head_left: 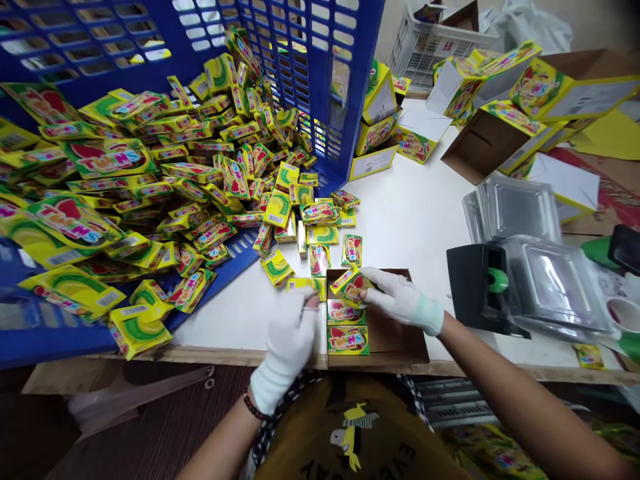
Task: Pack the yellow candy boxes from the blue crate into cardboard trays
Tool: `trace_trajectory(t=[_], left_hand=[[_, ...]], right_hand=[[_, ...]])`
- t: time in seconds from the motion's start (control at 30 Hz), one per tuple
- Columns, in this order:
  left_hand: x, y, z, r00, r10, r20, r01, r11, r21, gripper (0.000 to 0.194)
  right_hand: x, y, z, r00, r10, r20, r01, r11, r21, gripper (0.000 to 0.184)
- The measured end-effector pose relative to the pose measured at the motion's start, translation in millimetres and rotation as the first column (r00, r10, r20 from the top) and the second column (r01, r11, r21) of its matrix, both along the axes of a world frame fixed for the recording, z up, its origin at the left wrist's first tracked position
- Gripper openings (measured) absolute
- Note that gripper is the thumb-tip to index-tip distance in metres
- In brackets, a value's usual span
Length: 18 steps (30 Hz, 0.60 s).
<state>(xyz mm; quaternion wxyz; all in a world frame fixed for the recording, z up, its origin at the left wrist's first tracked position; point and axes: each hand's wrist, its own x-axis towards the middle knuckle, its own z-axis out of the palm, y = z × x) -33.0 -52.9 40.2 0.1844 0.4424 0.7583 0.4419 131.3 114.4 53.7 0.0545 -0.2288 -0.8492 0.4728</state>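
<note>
My right hand [400,298], in a white glove, pinches a small yellow-green candy box [349,285] printed with watermelon. It holds this box, tilted, over the far left corner of an open brown carton [395,341]. Inside the carton's left side, more candy boxes [348,340] lie in a column. My left hand [293,331], also gloved with bare fingertips, is closed just left of the carton. A yellow candy box [306,285] lies right beyond its fingers; what those fingers hold, if anything, is hidden.
A large blue crate [345,87] lies tipped at the left, candy boxes [220,173] spilling onto the white table [400,220]. At the right are display cartons [505,133], clear plastic lids [525,207] and a black tape dispenser [473,283]. A white crate [425,50] stands behind.
</note>
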Motion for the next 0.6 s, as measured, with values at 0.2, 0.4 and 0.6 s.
trace_trajectory(t=[0.2,0.4,0.6], left_hand=[[-57.7,19.3,-17.9,0.805,-0.429,-0.41,0.27,0.88,-0.39,0.042],[-68.1,25.4,-26.7,0.844,-0.367,-0.392,0.181,0.882,-0.435,0.037],[-66.8,9.6,-32.3,0.984,-0.006,-0.177,-0.036,0.972,-0.231,0.032]], right_hand=[[-14.6,15.4,-22.3,0.946,0.025,0.323,-0.143,0.927,0.346,0.039],[-27.4,4.4,-48.3,0.965,0.034,0.259,-0.142,0.901,0.411,0.026],[-32.9,-7.1,-57.8,0.915,-0.119,0.386,-0.117,0.837,0.534,0.037]])
